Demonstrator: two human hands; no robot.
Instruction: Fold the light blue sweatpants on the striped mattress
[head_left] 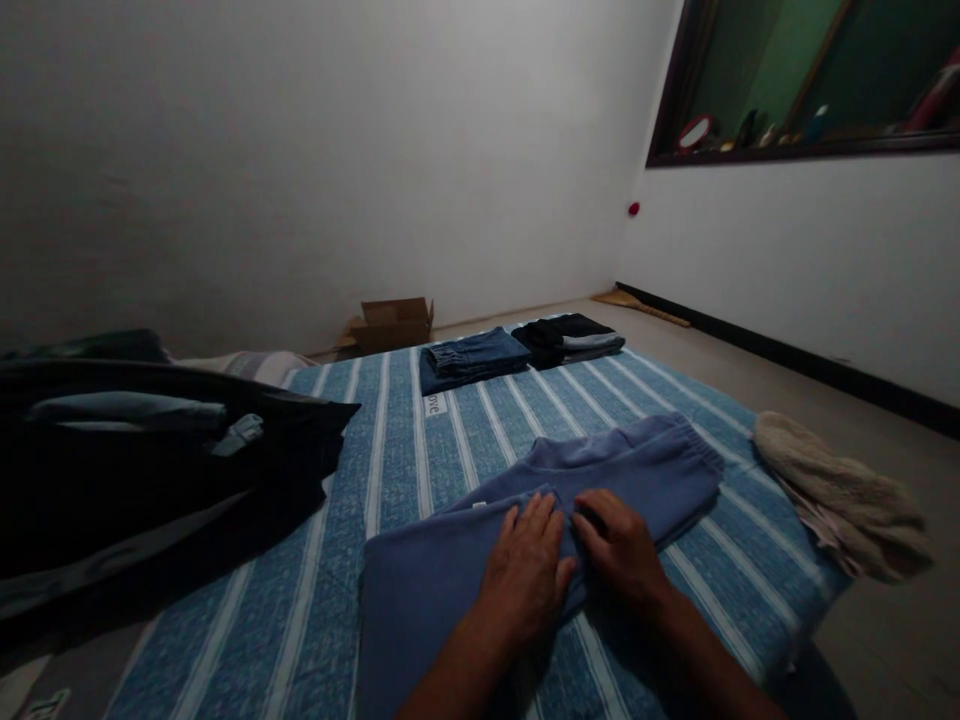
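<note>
Low in the middle of the frame, a pair of blue-violet sweatpants (525, 520) is being pressed flat on the striped blue bedsheet (390, 450). The left hand (525, 570) is being laid palm down on the fabric, fingers spread a little, nothing gripped. Just beside it, almost touching, the right hand (619, 545) is being held flat too, its fingertips being pushed against a fold at the middle of the garment; whether cloth is being pinched under them cannot be told. The elasticated waistband is being shown toward the right of centre, the legs toward the lower left.

Above centre, at the far edge of the bed, 2 folded piles are being kept side by side: folded blue jeans (472, 358) on the left, a folded dark garment (568, 338) on the right. A heap of dark clothes (150, 450) is being seen at the left edge, and a beige towel (840, 495) is being draped off the bed's right corner. A cardboard box (394, 322) is being seen against the far wall.
</note>
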